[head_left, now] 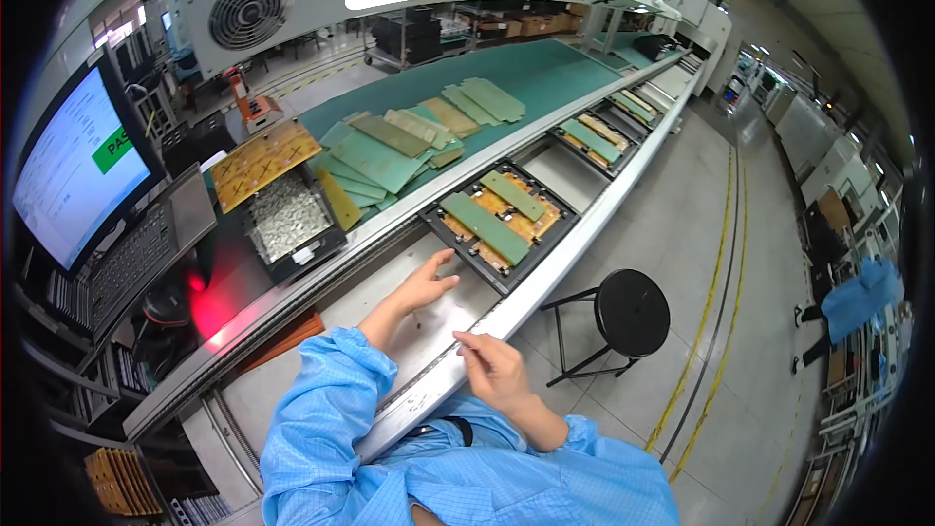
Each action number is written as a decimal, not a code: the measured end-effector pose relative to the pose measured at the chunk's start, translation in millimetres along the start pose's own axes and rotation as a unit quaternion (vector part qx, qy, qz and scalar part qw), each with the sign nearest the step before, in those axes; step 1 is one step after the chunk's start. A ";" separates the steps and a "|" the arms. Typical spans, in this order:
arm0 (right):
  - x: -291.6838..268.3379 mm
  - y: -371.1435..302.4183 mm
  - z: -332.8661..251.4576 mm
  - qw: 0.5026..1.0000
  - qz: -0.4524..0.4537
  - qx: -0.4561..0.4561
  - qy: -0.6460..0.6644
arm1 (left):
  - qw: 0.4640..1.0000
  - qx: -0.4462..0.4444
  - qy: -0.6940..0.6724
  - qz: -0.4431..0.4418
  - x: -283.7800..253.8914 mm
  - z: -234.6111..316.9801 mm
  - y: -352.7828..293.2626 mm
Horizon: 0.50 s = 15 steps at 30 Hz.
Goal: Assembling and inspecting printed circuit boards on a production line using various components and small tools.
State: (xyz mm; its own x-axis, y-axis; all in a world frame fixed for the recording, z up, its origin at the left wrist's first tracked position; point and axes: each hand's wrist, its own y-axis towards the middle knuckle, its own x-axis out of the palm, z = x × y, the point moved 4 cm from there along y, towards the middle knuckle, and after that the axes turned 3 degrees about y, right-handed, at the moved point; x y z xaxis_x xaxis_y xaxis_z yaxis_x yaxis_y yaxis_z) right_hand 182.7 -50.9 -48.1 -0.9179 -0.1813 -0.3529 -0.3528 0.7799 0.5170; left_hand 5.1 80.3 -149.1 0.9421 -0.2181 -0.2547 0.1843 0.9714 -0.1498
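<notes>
My left hand [421, 287] reaches over the conveyor with thumb and fingers apart, holding nothing. It is beside the near corner of a black tray [505, 289]; I cannot tell whether it touches it. Orange circuit boards [504, 206] lie in that tray, with two green strips [484, 227] across them. Over the conveyor's near rail [426, 399], my right hand [495, 372] is closed in a pinch. Whatever its fingertips hold, if anything, is too small to make out.
More loaded trays [594, 141] sit farther along the conveyor. Green and tan plates [390, 141] lie piled on the green bench. A black box of small silvery parts [289, 217] stands left, by a monitor [86, 161] and keyboard [131, 251]. A black stool [631, 313] stands right.
</notes>
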 end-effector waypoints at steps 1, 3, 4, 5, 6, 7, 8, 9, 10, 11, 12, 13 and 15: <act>3.7 2.7 -3.8 1.000 -0.011 -0.003 0.014 | 0.999 0.036 0.032 0.009 -4.4 0.7 -0.5; 11.5 11.1 -12.6 0.998 -0.033 -0.032 0.036 | 0.977 0.052 0.206 -0.013 -24.0 17.7 -18.2; 15.8 13.6 -13.2 0.997 -0.050 -0.042 0.043 | 0.966 0.044 0.254 0.012 -37.6 26.2 -36.4; 24.8 13.5 -11.4 0.994 -0.095 -0.034 0.048 | 0.953 0.026 0.298 0.047 -52.4 36.4 -66.4; 30.8 12.6 -10.8 0.990 -0.121 -0.033 0.063 | 0.946 0.013 0.319 0.057 -64.9 54.2 -101.7; 39.3 12.2 -10.4 0.986 -0.140 -0.045 0.077 | 0.938 -0.012 0.338 0.079 -80.3 64.7 -137.5; 58.2 12.6 -14.9 0.977 -0.174 -0.064 0.109 | 0.915 0.026 0.387 0.112 -91.7 71.8 -170.9; 72.6 10.8 -14.3 0.967 -0.217 -0.070 0.118 | 0.885 0.034 0.438 0.157 -101.1 74.7 -209.3; 83.1 3.1 -8.2 0.960 -0.237 -0.078 0.127 | 0.846 0.033 0.494 0.200 -107.0 88.2 -246.3; 89.9 5.1 -15.7 0.954 -0.256 -0.142 0.067 | 0.837 0.008 0.485 0.254 -115.0 98.7 -282.8; 100.1 -5.5 -3.3 0.948 -0.283 -0.111 0.091 | 0.782 -0.020 0.529 0.328 -119.1 112.9 -326.8; 103.6 -5.9 2.6 0.941 -0.313 -0.036 0.127 | 0.715 -0.109 0.571 0.389 -114.9 134.3 -366.5; 123.2 0.1 -0.5 0.918 -0.351 -0.002 0.183 | 0.579 -0.243 0.574 0.526 -107.9 151.7 -459.0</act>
State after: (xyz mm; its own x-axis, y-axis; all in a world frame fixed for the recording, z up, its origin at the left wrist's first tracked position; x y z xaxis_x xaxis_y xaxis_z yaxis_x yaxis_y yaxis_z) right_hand 69.5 -73.4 -91.2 -0.4639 -0.8278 -0.3156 -0.8806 0.3921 0.2661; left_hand -138.7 -327.8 92.0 -0.3962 0.2794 -0.8746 -0.6861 0.5429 0.4843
